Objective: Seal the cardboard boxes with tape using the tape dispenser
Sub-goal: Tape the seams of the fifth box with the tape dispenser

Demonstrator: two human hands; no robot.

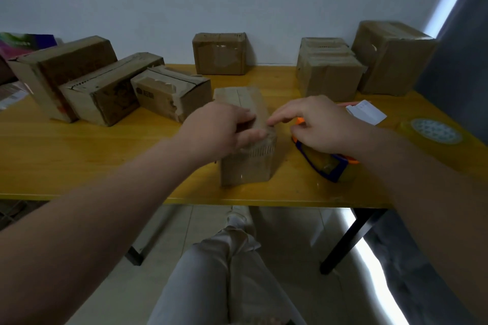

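A small long cardboard box (247, 163) lies lengthwise on the yellow table (105, 155), near its front edge. My left hand (224, 126) grips the box's top near end, fingers over the seam. My right hand (319, 124) hovers just right of the box with its forefinger stretched to the box's top edge and nothing in it. Under that hand lies the tape dispenser (330, 163), blue and orange with a roll of clear tape, resting on the table beside the box.
Three brown boxes (111, 87) lean together at the back left. One box (220, 54) stands against the wall. Two more boxes (364, 60) sit at the back right. A white paper slip (367, 112) and a spare tape roll (433, 130) lie at the right.
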